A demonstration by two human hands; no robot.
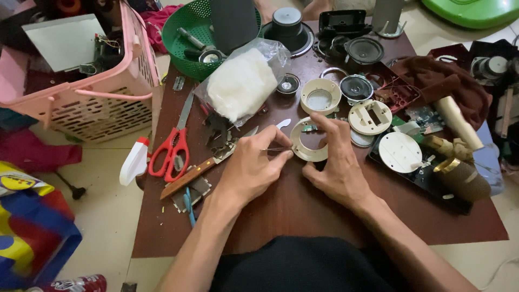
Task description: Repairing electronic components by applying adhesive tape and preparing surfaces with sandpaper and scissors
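My left hand point(251, 167) reaches in from the near left, fingers pinched shut on a thin metal tool point(274, 149) whose tip touches the left edge of the cream plastic ring point(307, 145). My right hand point(336, 162) comes from the near right, palm down, gripping that ring at bench point(281, 211) centre. Red scissors point(172, 150) lie to the left.

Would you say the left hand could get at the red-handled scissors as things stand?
Probably yes: the red-handled scissors lie uncovered just beside the left hand, though it is pinching a thin tool against the cream ring.
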